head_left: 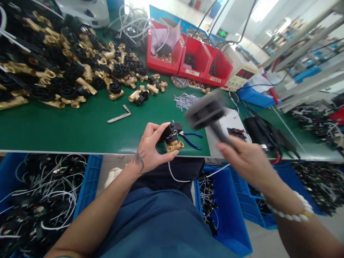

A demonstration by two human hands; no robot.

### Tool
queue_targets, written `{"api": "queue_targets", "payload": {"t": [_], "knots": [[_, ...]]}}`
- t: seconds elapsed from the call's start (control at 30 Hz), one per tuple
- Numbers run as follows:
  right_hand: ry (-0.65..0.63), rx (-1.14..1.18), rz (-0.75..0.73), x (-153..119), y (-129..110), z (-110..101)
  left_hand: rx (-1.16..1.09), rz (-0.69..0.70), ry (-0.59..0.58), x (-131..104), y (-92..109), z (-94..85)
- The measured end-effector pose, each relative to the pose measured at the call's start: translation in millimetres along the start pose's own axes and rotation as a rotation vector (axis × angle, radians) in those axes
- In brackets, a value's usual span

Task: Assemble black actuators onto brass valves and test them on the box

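My left hand (153,147) is closed around a brass valve with a black housing (175,145), held at the table's front edge. A bent wire clip (172,135) shows on the housing, and a white cable hangs below it. Raised to the right, my right hand (242,157) grips the handle of a mallet (206,111), whose dark head is smeared by motion and stands above and apart from the valve. Blue-handled pliers (192,139) lie just right of the valve. Farther back is a pile of small metal clips (185,101).
Many brass valves with black caps (80,71) heap up at the back left. Red bins (165,66) stand behind the clips, beside a power supply (239,77). A folded metal tool (119,117) lies left. Blue crates (92,175) of cabled parts sit below the table edge.
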State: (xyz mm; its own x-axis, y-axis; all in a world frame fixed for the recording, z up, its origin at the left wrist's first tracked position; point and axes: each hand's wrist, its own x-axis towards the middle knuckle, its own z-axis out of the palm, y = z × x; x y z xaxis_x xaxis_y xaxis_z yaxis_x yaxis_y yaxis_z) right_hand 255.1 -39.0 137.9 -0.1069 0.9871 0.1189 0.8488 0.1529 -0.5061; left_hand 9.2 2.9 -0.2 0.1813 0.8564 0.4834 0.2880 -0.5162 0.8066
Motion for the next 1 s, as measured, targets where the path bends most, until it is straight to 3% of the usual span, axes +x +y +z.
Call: {"api": "queue_targets", "payload": {"t": [0.07, 0.1, 0.2, 0.23, 0.27, 0.4, 0.43, 0.57, 0.83, 1.0], "knots": [[-0.177, -0.124, -0.016, 0, 0, 2, -0.007, -0.001, 0.001, 0, 0, -0.3], [-0.153, -0.13, -0.013, 0, -1, 1, -0.012, 0.003, 0.0, 0, 1, -0.4], [0.177, 0.031, 0.044, -1, -3, -1, -0.009, 0.033, 0.002, 1, 1, -0.9], [0.228, 0.079, 0.056, -1, -4, -1, -0.004, 0.039, 0.003, 1, 2, -1.0], [0.204, 0.091, 0.055, -1, -4, 1, -0.001, 0.04, 0.004, 1, 2, -1.1], [-0.194, -0.09, 0.012, 4, -2, 6, -0.018, 0.003, -0.002, 1, 1, -1.2], [-0.178, -0.1, 0.009, 5, -2, 6, -0.025, -0.002, -0.005, 1, 1, -1.1], [0.111, 0.121, 0.019, 9, -13, 6, -0.017, 0.01, -0.008, 2, 2, -0.5], [-0.052, 0.294, -0.15, 48, -23, 64, -0.077, 0.0, 0.046, 2, 11, 4.2], [-0.088, 0.323, -0.269, 56, -18, 71, -0.036, 0.003, 0.019, 2, 14, 0.5]]}}
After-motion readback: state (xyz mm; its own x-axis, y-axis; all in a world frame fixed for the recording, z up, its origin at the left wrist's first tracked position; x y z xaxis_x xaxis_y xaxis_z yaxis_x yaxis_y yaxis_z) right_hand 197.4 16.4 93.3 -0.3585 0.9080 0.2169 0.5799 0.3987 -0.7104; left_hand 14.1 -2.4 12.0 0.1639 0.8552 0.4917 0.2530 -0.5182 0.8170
